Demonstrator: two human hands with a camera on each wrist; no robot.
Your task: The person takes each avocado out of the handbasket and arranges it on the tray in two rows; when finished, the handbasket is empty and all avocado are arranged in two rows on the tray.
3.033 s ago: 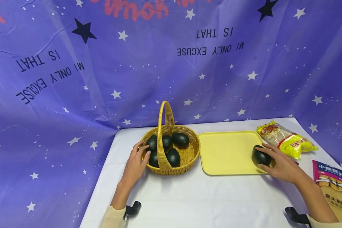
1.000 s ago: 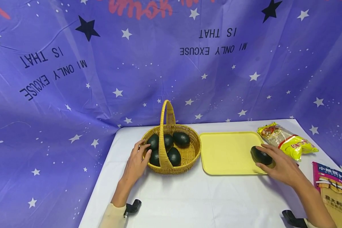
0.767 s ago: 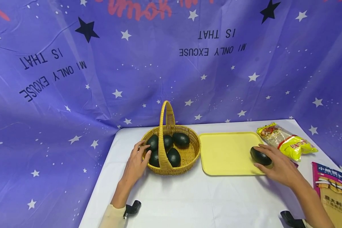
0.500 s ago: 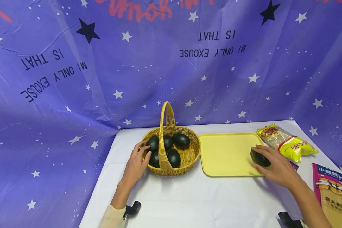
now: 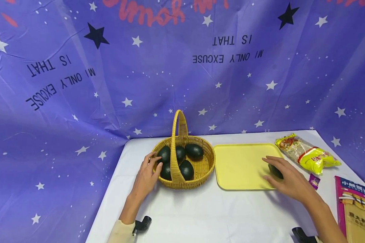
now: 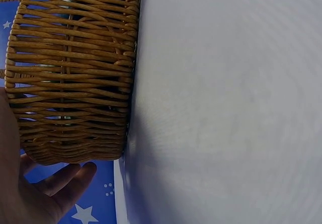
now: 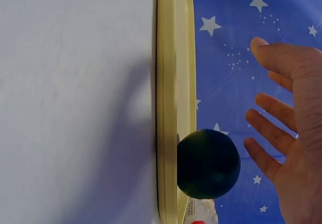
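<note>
Over the right end of a yellow tray (image 5: 240, 168), my right hand (image 5: 289, 179) hovers with spread fingers. A dark green avocado (image 7: 209, 164) sits on the tray under that hand, apart from the fingers in the right wrist view and largely hidden by the hand in the head view. My left hand (image 5: 146, 175) rests at the left rim of a wicker basket (image 5: 200, 180), relaxed fingertips over the edge; other fingers lie along its outer side in the left wrist view. Inside the basket are several avocados (image 5: 194, 151), partly behind the tall handle (image 5: 174, 148).
A yellow and clear food bag (image 5: 308, 153) lies behind and right of the tray. Nearer are a small purple packet (image 5: 314, 181) and a pasta package (image 5: 357, 209) at the table's right edge. A purple starry cloth (image 5: 231, 94) hangs behind the white table (image 5: 200, 216).
My right hand has let go of the avocado on the tray and shifted slightly left over it, uncovering the purple packet. The left hand has stayed at the basket rim.
</note>
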